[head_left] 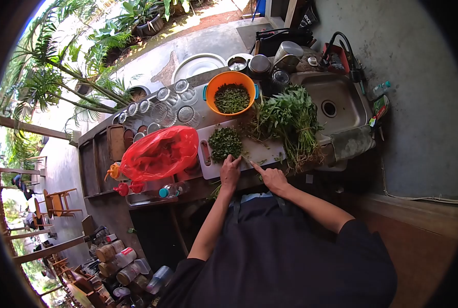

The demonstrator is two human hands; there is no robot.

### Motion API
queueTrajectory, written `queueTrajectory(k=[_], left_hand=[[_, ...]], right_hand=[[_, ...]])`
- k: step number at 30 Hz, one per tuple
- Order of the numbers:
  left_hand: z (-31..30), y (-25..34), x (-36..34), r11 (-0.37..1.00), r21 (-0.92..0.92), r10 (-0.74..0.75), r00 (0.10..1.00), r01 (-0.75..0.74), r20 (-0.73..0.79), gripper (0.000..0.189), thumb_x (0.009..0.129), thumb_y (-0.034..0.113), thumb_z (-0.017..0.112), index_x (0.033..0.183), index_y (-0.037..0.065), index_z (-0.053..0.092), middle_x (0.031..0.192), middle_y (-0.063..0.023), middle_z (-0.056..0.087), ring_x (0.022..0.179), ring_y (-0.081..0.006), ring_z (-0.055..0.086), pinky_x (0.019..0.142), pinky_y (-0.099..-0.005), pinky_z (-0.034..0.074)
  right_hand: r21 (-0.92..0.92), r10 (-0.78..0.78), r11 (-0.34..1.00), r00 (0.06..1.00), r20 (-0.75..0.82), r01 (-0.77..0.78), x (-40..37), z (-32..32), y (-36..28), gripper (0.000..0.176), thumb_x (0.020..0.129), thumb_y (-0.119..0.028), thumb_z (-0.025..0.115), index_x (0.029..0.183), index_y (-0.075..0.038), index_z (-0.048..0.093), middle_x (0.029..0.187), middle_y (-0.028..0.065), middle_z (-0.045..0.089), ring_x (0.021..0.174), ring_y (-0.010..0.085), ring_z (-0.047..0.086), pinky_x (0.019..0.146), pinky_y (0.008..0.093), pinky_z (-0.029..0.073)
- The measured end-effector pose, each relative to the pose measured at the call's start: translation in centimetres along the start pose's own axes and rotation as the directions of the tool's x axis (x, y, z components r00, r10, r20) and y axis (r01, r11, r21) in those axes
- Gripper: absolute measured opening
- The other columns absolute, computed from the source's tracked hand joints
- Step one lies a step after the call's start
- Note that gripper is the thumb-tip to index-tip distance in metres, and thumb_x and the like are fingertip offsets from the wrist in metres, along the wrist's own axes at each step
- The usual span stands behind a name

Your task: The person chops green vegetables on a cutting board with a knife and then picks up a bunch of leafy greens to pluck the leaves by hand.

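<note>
A white cutting board (270,150) lies on the counter with a heap of chopped greens (225,144) on its left part. My left hand (230,173) is closed at the near edge of this heap, its fingertips together; what they hold is too small to make out. My right hand (274,179) is closed around a small knife (247,160), index finger stretched along it, the blade pointing toward my left fingertips. Long leafy stems with roots (293,118) lie over the board's right side. Behind the board, an orange colander (231,75) holds more chopped greens.
A metal sink (349,97) is at the right, with a cloth (352,142) on its near edge. A red plastic bag (159,154), glass jars (188,115) and a clear bottle (172,190) stand left of the board. Metal pots (260,64) are at the back.
</note>
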State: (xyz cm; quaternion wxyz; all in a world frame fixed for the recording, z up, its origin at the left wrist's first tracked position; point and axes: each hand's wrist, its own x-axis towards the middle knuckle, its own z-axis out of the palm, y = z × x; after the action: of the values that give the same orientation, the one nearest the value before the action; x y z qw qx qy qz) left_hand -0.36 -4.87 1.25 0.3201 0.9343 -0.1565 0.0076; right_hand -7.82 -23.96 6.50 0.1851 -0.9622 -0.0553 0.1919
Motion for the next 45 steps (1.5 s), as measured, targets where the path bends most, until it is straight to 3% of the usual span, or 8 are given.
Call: queueTrajectory(k=[8, 17, 24, 26, 30, 32, 39, 45], left_hand=[[-0.8, 0.7, -0.1, 1.0, 0.028, 0.001, 1.0, -0.001, -0.001, 0.035, 0.082, 0.004, 0.067, 0.115, 0.013, 0.073, 0.095, -0.0111, 0.058, 0.093, -0.0295, 0.062, 0.079, -0.0411, 0.052], [-0.9, 0.0, -0.4, 0.999, 0.031, 0.039, 0.999, -0.04, 0.023, 0.036, 0.086, 0.005, 0.064, 0.119, 0.017, 0.071, 0.098, -0.0082, 0.06, 0.093, -0.0286, 0.061, 0.077, -0.0412, 0.054], [-0.8, 0.5, -0.6, 1.0, -0.006, 0.011, 0.999, -0.01, 0.036, 0.039, 0.084, 0.001, 0.063, 0.119, 0.017, 0.07, 0.098, -0.0081, 0.06, 0.095, -0.0287, 0.062, 0.078, -0.0415, 0.054], [-1.0, 0.6, -0.5, 0.999, 0.027, 0.018, 0.999, -0.019, 0.046, 0.04, 0.083, 0.001, 0.063, 0.119, 0.017, 0.07, 0.099, -0.008, 0.06, 0.095, -0.0285, 0.062, 0.078, -0.0415, 0.054], [-0.5, 0.4, -0.5, 0.999, 0.027, 0.022, 0.999, -0.023, 0.049, 0.039, 0.083, 0.001, 0.063, 0.118, 0.017, 0.071, 0.1, -0.0079, 0.061, 0.096, -0.0284, 0.062, 0.078, -0.0413, 0.054], [-0.7, 0.4, -0.4, 1.0, -0.001, 0.015, 0.999, -0.015, 0.05, 0.04, 0.082, 0.001, 0.062, 0.119, 0.015, 0.071, 0.1, -0.0115, 0.062, 0.097, -0.0321, 0.062, 0.081, -0.0427, 0.052], [-0.6, 0.4, -0.4, 0.999, -0.033, 0.0, 0.999, 0.001, 0.039, 0.038, 0.082, 0.001, 0.062, 0.116, 0.015, 0.072, 0.1, -0.0111, 0.062, 0.097, -0.032, 0.062, 0.081, -0.043, 0.052], [-0.6, 0.3, -0.4, 1.0, 0.027, 0.011, 0.999, -0.013, 0.051, 0.034, 0.086, 0.004, 0.062, 0.115, 0.016, 0.072, 0.099, -0.0075, 0.059, 0.096, -0.0281, 0.062, 0.078, -0.0415, 0.054]], right_hand=[[-0.002, -0.063, 0.998, 0.997, -0.054, 0.063, 1.3, 2.1, 1.7, 0.085, 0.088, -0.005, 0.049, 0.157, -0.04, 0.015, 0.075, 0.0206, 0.064, 0.069, 0.0417, 0.067, 0.068, 0.0547, 0.055], [0.023, -0.068, 0.997, 0.992, -0.108, 0.071, 0.5, 3.0, 2.8, 0.078, 0.092, -0.012, 0.051, 0.157, -0.039, 0.017, 0.067, 0.0199, 0.063, 0.062, 0.0409, 0.065, 0.06, 0.0545, 0.054], [0.02, -0.053, 0.998, 0.991, -0.121, 0.056, 0.4, 1.1, 2.1, 0.076, 0.092, -0.013, 0.051, 0.156, -0.039, 0.021, 0.069, 0.0205, 0.064, 0.063, 0.0404, 0.065, 0.061, 0.0549, 0.054], [0.01, 0.022, 1.0, 0.999, -0.044, -0.022, 0.3, -0.1, 1.5, 0.078, 0.091, -0.011, 0.051, 0.157, -0.039, 0.019, 0.077, 0.0206, 0.067, 0.071, 0.0416, 0.067, 0.068, 0.0545, 0.056], [0.03, -0.013, 0.999, 0.994, -0.105, 0.016, -0.4, -0.7, 0.8, 0.076, 0.091, -0.012, 0.051, 0.156, -0.039, 0.022, 0.071, 0.0215, 0.065, 0.066, 0.0411, 0.066, 0.065, 0.0547, 0.055], [0.047, -0.033, 0.998, 0.996, -0.08, 0.037, -0.6, -0.8, 0.5, 0.075, 0.091, -0.011, 0.05, 0.156, -0.038, 0.024, 0.073, 0.0218, 0.066, 0.069, 0.0421, 0.067, 0.068, 0.0553, 0.055], [0.035, -0.006, 0.999, 0.999, -0.037, 0.007, -0.4, -1.3, 0.0, 0.076, 0.089, -0.009, 0.049, 0.156, -0.036, 0.026, 0.078, 0.0215, 0.068, 0.074, 0.0429, 0.067, 0.073, 0.0553, 0.055], [0.016, -0.011, 1.0, 0.999, -0.034, 0.011, 0.2, -0.3, 0.4, 0.079, 0.088, -0.009, 0.05, 0.156, -0.038, 0.024, 0.075, 0.0215, 0.067, 0.073, 0.0429, 0.067, 0.073, 0.0554, 0.055]])
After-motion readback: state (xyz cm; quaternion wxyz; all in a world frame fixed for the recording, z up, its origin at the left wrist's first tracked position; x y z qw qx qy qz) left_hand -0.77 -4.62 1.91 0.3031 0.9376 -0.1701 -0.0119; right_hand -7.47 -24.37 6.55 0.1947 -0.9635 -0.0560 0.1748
